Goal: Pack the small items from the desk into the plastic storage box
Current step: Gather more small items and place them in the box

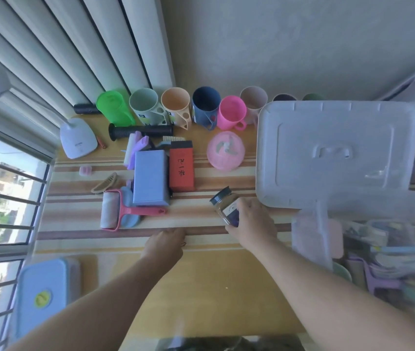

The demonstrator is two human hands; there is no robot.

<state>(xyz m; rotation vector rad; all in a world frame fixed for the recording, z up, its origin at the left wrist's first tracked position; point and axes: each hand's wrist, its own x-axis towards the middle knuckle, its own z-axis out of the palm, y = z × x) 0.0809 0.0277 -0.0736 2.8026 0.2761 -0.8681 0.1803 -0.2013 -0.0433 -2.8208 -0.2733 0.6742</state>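
Note:
My right hand (252, 224) grips a small jar (225, 205) with a dark lid and brownish contents, tilted, just above the desk near its middle. My left hand (167, 243) rests on the striped desk (201, 287) with its fingers curled over a tiny dark thing I cannot make out. The clear plastic storage box (368, 249) stands at the right, blurred, holding several items. Its translucent lid (335, 153) lies behind it. A blue box (150, 177), a red box (181, 168) and a pink lint roller (125, 211) lie left of the jar.
A row of coloured cups (176, 107) lines the back wall. A pink round container (225, 150), a black grip (140, 131), a white lamp base (77, 138) and a comb (105, 182) lie on the desk. A blue lidded container (41, 295) sits at the front left by the window.

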